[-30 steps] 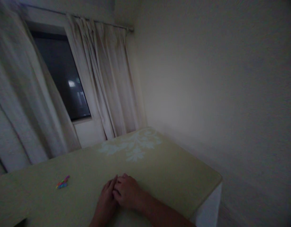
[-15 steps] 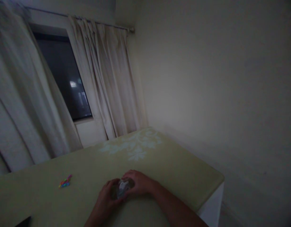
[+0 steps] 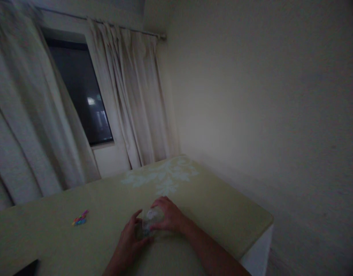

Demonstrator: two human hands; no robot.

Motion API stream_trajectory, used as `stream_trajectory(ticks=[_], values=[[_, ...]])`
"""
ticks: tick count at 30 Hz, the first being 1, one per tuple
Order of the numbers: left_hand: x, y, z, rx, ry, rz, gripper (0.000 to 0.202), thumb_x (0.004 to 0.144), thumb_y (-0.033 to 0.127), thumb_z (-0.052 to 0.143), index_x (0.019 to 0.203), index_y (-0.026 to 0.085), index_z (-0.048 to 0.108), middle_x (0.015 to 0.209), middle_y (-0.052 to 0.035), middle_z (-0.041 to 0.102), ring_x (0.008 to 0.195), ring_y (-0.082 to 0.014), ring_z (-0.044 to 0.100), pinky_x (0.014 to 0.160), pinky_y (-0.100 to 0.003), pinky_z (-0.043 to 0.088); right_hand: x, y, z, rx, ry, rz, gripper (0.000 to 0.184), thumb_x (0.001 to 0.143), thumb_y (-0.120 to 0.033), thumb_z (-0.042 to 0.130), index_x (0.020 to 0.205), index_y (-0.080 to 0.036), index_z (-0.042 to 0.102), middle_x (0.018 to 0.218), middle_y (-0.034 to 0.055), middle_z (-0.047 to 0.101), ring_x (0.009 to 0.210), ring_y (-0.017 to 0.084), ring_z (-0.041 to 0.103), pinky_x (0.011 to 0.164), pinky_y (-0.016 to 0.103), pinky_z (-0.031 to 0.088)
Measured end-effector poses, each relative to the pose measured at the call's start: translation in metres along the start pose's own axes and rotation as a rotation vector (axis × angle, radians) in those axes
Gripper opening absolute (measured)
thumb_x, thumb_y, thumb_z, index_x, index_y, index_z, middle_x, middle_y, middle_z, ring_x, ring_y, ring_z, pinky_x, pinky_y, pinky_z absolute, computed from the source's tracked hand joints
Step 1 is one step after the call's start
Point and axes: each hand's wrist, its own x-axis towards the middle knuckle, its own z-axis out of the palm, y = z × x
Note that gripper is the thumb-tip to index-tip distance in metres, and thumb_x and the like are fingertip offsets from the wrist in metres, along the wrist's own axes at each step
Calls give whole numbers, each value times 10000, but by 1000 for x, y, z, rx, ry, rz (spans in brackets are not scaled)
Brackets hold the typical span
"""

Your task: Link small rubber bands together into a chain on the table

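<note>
A small clear plastic container [image 3: 149, 218], its exact kind too dim to make out, is between my hands over the near part of the bed-like surface. My right hand [image 3: 169, 216] grips it from the right, fingers over the far side and thumb on the near side. My left hand [image 3: 132, 234] curves around its left side with fingers and thumb apart; a gap shows between that palm and the container. Whether the left fingertips touch it is hard to see. Something pale shows through the plastic.
Several small bright-coloured pieces [image 3: 80, 219] lie in a cluster to the left on the green patterned surface [image 3: 107, 203]. A dark flat object [image 3: 28, 268] sits at the lower left. Curtains [image 3: 142, 96] and a window [image 3: 81, 92] stand behind; a plain wall [image 3: 251, 96] rises on the right.
My left fingers have loosened and spread away from the container. My right hand has moved slightly up with it, and the container now stands more upright. The view has shifted a little.
</note>
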Motion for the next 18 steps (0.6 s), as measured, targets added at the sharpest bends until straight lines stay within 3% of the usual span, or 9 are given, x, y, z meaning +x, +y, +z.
stream_trajectory(ticks=[4, 6, 8, 10, 12, 13, 16, 18], values=[[5, -13, 3, -20, 146, 31, 729, 694, 453, 801, 1322, 159, 577, 1157, -164, 671, 997, -354, 739, 917, -530, 606, -3, 20, -25, -278, 396, 404, 414, 824, -304, 801, 1213, -235, 681, 1267, 118, 675, 1199, 299, 616, 1065, 435, 472], [6, -15, 3, -9, 180, 18, 704, 721, 478, 787, 1314, 158, 582, 1212, -171, 630, 893, -316, 747, 845, -516, 634, -9, 33, -38, -390, 395, 556, 362, 819, -232, 759, 1174, -198, 696, 1225, 169, 685, 1171, 352, 637, 1029, 502, 490], [6, -15, 2, 7, 199, 24, 705, 790, 480, 737, 1391, 174, 532, 1255, -153, 592, 822, -257, 733, 816, -488, 644, -14, 42, -43, -425, 364, 609, 327, 807, -187, 730, 1133, -167, 711, 1204, 219, 691, 1216, 414, 619, 1060, 590, 447], [5, -13, 1, 35, 214, 50, 716, 851, 450, 680, 1481, 197, 455, 1297, -141, 561, 836, -232, 717, 815, -465, 645, -16, 42, -38, -442, 334, 595, 384, 800, -156, 707, 1184, -167, 700, 1364, 238, 632, 1371, 428, 518, 1154, 619, 355], [5, -9, 0, 74, 220, 94, 703, 886, 406, 644, 1524, 222, 415, 1367, -143, 536, 910, -237, 708, 859, -467, 633, -15, 33, -21, -436, 281, 513, 517, 792, -148, 700, 1305, -182, 650, 1554, 202, 502, 1489, 386, 400, 1228, 569, 288], [5, -7, -1, 95, 220, 123, 685, 895, 376, 630, 1530, 234, 415, 1404, -144, 527, 984, -252, 701, 907, -479, 618, -13, 25, -10, -405, 248, 449, 570, 818, -168, 681, 1382, -179, 602, 1594, 187, 462, 1503, 362, 387, 1238, 541, 293], [4, -2, -3, 157, 213, 218, 658, 892, 247, 584, 1533, 257, 432, 1504, -140, 499, 1288, -309, 597, 1088, -528, 513, -11, 0, 27, -207, 63, 331, 658, 888, -245, 637, 1518, -152, 471, 1546, 166, 531, 1423, 287, 510, 1198, 428, 398], [3, 0, -4, 201, 194, 270, 691, 870, 152, 550, 1542, 267, 436, 1547, -132, 489, 1415, -323, 497, 1168, -558, 422, -12, -15, 45, -184, -81, 262, 765, 871, -317, 686, 1559, -121, 417, 1584, 205, 481, 1456, 338, 471, 1215, 478, 373]])
